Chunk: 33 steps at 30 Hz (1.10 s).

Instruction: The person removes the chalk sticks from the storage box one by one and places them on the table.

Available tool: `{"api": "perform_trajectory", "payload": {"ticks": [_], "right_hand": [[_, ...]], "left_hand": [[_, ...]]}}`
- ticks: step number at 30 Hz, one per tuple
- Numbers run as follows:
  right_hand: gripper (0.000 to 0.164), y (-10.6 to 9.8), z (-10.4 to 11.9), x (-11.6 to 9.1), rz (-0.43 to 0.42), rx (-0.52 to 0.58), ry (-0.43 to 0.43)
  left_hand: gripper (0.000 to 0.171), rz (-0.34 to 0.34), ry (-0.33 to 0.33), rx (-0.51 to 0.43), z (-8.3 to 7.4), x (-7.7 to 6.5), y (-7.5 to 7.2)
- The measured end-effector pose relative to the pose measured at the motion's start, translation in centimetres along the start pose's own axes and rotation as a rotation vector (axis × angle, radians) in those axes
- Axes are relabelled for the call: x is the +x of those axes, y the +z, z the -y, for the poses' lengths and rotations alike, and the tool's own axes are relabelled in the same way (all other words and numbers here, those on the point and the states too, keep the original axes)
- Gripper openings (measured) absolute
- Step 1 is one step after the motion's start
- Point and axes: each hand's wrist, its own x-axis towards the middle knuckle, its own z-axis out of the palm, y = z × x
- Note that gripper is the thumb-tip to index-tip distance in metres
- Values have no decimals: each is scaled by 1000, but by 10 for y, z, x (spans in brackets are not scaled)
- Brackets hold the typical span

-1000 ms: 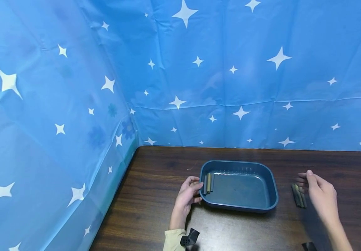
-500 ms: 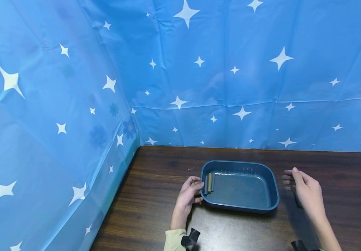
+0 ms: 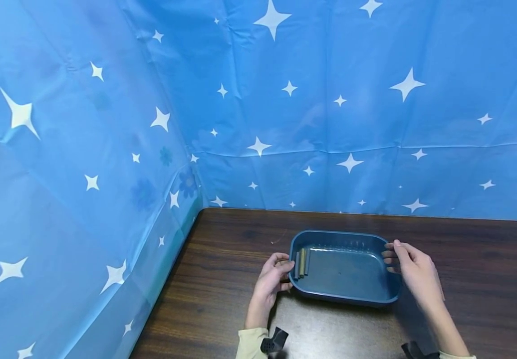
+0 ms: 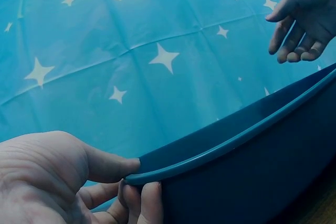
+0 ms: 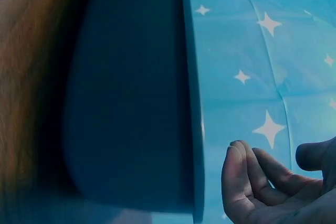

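Observation:
A blue rectangular tray (image 3: 346, 298) stands on the table. My left hand (image 3: 267, 281) grips its left rim, the thumb on top and the fingers below, as the left wrist view shows. Inside, along the left wall, lie two grey-blue sticks with an olive stick (image 3: 302, 263) between them. My right hand (image 3: 420, 274) hangs at the tray's right end, its fingertips over the rim in the head view. In the left wrist view that right hand (image 4: 307, 17) is raised above the rim, fingers loosely bent and holding nothing.
The dark wood table (image 3: 222, 279) extends around the tray. A blue curtain with white stars (image 3: 258, 99) hangs behind and on the left. The small dark sticks seen earlier at the right are hidden behind my right hand.
My right hand has moved left from beside the dark sticks on the table to the tray's right rim. The left hand keeps its hold on the tray.

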Motion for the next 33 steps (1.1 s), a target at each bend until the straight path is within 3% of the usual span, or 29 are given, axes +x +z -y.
{"api": "perform_trajectory", "payload": {"ticks": [6,22,33], "right_hand": [[49,16,1,-1,69,30,-27],[41,68,9,2,174,179,62],[41,96,9,3,238,187,60]], "left_hand": [[22,0,0,-5,-1,0,0],[24,10,-1,-21,2,1,-1],[22,20,-2,-15,3,3,-1]]}}
